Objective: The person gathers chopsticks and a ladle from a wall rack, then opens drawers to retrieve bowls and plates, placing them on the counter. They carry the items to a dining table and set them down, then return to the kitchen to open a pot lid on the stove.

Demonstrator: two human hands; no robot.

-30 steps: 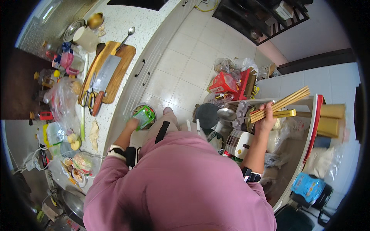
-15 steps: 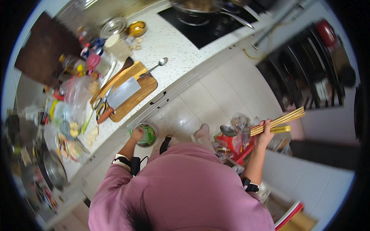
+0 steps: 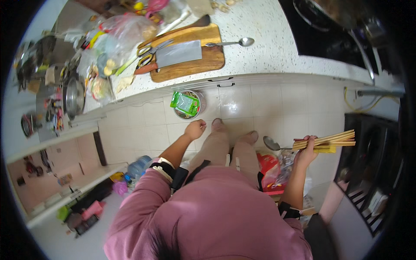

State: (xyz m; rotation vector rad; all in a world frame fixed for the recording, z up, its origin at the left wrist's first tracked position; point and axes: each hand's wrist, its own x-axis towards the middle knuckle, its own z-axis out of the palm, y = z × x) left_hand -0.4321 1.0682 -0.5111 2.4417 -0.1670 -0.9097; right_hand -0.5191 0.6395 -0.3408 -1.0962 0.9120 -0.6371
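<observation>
My right hand (image 3: 307, 152), in the head view, is closed around a bundle of chopsticks (image 3: 338, 139), too overlapped to count, and one ladle (image 3: 271, 143), its bowl sticking out leftward. My left hand (image 3: 196, 129) is loosely curled near one bin (image 3: 203, 103) holding one green packet (image 3: 187, 104); I can't tell how closed it is. On the surface (image 3: 255, 63): one board (image 3: 190, 74), one cleaver (image 3: 180, 53), one spoon (image 3: 246, 42).

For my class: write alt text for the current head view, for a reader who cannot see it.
A person holds chopsticks and a spoon in the right hand, with the left hand near a bin containing a green packet. A cleaver lies on a cutting board on the counter.
</observation>
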